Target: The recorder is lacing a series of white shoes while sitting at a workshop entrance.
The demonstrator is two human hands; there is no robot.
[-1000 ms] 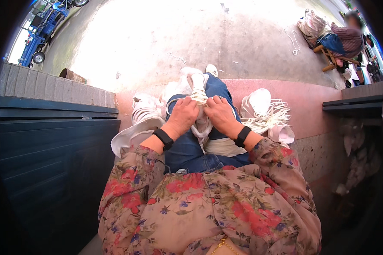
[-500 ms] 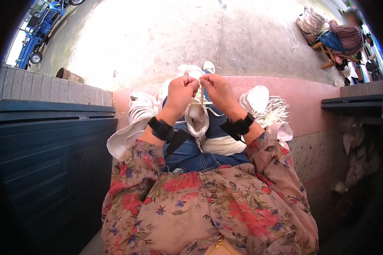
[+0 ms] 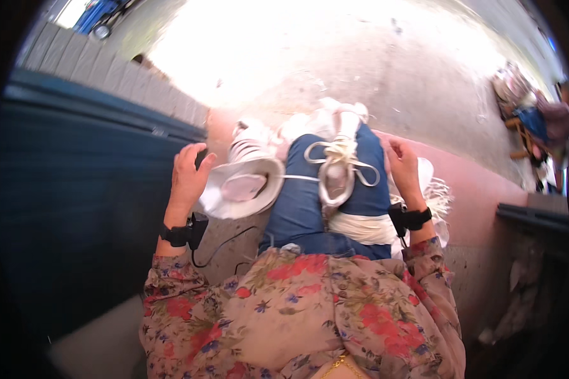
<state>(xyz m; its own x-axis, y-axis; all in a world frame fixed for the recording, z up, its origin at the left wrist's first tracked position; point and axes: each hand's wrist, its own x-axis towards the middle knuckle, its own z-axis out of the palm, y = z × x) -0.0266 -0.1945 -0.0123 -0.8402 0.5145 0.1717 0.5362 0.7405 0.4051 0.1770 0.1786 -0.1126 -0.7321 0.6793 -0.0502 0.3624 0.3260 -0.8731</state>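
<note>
A white lace-up shoe (image 3: pixel 336 180) rests on my jeans-covered lap, its opening toward me. Its cream laces (image 3: pixel 340 151) are knotted over the tongue, with loops on both sides and one end stretched out to the left. Out to the left, my left hand (image 3: pixel 189 175) is raised with thumb and fingers apart, holding nothing, beside a wide-rimmed white piece (image 3: pixel 273 189) with a pinkish inside. My right hand (image 3: pixel 406 165) hovers right of my knee, apart from the shoe. Its fingers are loosely bent and slightly blurred, with nothing visible in them.
Striped white pieces (image 3: pixel 250 144) are stacked beyond my left knee. On the right lies a bundle of white laces (image 3: pixel 437 197). A folded cream cloth (image 3: pixel 360 227) covers my right thigh. Dark blue panelling (image 3: pixel 95 189) stands close on the left; another person (image 3: pixel 553 120) sits far right.
Both hands have let go of the laces and parted, the left swinging far left, the right moving right. The laces now show a knot with loops. The view has turned left.
</note>
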